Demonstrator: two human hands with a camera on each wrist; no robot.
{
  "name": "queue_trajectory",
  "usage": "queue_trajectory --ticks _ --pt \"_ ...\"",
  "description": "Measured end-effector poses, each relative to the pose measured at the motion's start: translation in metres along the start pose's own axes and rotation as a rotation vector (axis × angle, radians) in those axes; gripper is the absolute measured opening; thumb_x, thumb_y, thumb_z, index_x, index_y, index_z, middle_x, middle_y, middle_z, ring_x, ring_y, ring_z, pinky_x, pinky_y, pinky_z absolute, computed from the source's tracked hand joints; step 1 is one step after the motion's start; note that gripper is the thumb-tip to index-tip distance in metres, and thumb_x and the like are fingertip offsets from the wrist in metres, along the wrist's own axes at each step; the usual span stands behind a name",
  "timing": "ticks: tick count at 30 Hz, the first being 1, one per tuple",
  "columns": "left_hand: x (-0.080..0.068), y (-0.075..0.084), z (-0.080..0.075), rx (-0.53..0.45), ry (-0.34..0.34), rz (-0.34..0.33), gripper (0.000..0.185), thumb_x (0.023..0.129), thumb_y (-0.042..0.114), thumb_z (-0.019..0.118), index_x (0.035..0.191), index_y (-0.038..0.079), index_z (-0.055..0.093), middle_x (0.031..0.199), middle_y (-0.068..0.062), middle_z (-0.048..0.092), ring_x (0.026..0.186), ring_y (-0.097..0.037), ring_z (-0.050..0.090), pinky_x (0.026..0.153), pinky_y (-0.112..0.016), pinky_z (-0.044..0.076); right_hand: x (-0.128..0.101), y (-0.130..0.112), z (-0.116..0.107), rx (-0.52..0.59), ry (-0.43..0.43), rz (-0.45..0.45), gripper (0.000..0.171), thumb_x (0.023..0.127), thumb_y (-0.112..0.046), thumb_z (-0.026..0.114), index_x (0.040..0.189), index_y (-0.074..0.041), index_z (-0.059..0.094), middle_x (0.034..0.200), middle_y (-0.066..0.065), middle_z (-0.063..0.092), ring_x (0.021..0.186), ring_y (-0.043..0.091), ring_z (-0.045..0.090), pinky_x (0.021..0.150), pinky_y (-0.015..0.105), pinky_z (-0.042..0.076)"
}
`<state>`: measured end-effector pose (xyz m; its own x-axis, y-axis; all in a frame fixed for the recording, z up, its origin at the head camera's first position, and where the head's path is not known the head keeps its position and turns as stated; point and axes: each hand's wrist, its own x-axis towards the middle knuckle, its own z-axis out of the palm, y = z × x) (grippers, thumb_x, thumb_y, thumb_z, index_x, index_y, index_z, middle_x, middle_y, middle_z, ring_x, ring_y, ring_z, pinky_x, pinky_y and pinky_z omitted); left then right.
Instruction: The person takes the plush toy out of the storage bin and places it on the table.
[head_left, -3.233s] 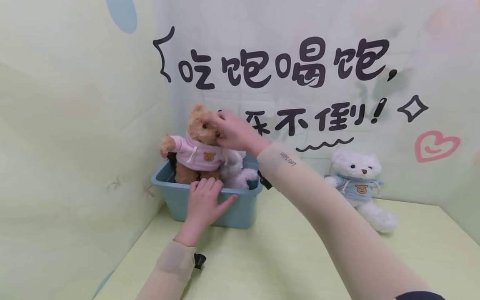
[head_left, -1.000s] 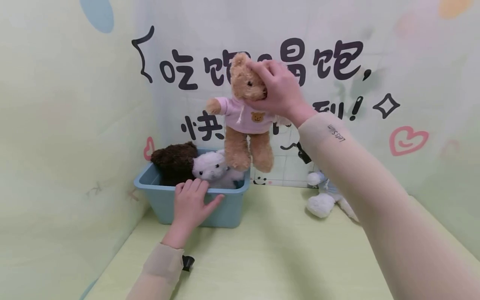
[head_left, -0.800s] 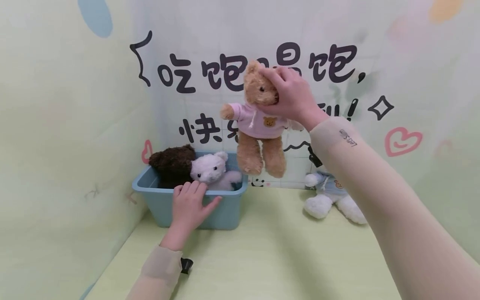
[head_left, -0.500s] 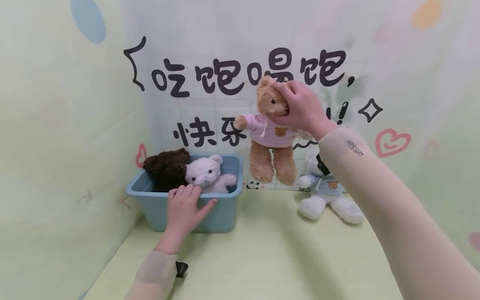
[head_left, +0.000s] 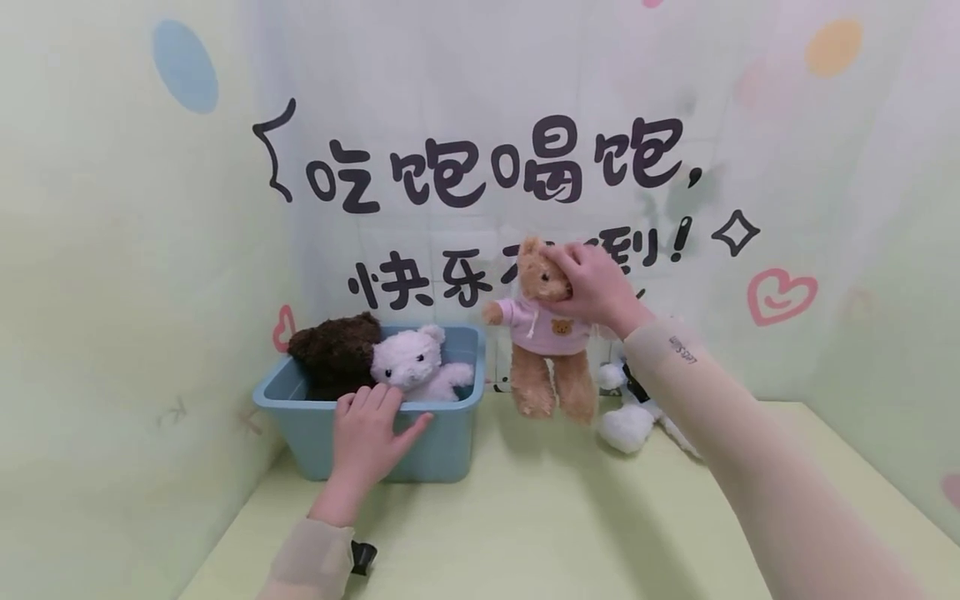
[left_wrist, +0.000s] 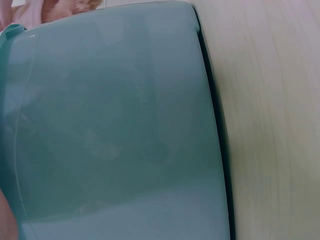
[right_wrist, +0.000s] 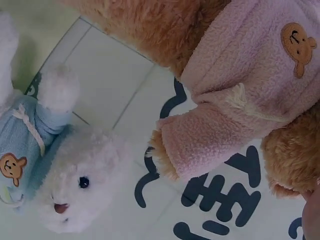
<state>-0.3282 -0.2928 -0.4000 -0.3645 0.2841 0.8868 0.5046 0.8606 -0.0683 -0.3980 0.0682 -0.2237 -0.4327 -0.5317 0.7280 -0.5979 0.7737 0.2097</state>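
Observation:
A tan teddy bear point(head_left: 553, 333) in a pink hoodie hangs upright above the table, right of the blue bin. My right hand point(head_left: 596, 283) grips its head from the side, thumb at its muzzle. In the right wrist view the bear's pink hoodie point(right_wrist: 260, 70) fills the upper right. My left hand point(head_left: 371, 433) holds the front rim of the blue plastic bin point(head_left: 442, 446), fingers hooked over it and thumb along the outside. The bin's outer wall point(left_wrist: 110, 115) fills most of the left wrist view. Inside the bin sit a dark brown plush point(head_left: 333, 354) and a white teddy bear point(head_left: 408, 360).
A white teddy bear in a blue hoodie point(right_wrist: 80, 180) sits on the table point(head_left: 540, 517) at the right, partly hidden behind my right forearm in the head view. A wall sheet point(head_left: 450, 67) with black lettering stands behind, and another wall is close on the left.
My right hand has lifted the tan teddy bear out of the bin, carried it right, and then lowered it toward the table. The left hand has stayed on the bin's rim.

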Motion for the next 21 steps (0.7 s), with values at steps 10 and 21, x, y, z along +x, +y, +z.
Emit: queue_trajectory --ticks 10,21 --pt "-0.002 0.0 0.0 0.021 0.012 -0.003 0.063 0.092 0.069 0.036 0.083 0.009 0.054 0.075 -0.006 0.051 0.071 -0.028 0.047 0.074 -0.048 0.035 -0.016 -0.002 0.027 0.022 -0.043 0.03 0.075 0.072 -0.04 0.082 0.136 -0.017 0.052 0.105 0.012 0.058 0.089 0.032 0.056 0.079 0.047 0.047" --pt "-0.002 0.0 0.001 0.013 0.028 0.009 0.061 0.092 0.067 0.039 0.082 0.009 0.054 0.074 -0.006 0.049 0.071 -0.029 0.047 0.075 -0.049 0.035 -0.036 -0.004 0.053 0.079 -0.087 0.049 0.076 0.072 -0.042 0.082 0.136 -0.017 0.05 0.108 0.013 0.058 0.094 0.032 0.056 0.085 0.047 0.045"
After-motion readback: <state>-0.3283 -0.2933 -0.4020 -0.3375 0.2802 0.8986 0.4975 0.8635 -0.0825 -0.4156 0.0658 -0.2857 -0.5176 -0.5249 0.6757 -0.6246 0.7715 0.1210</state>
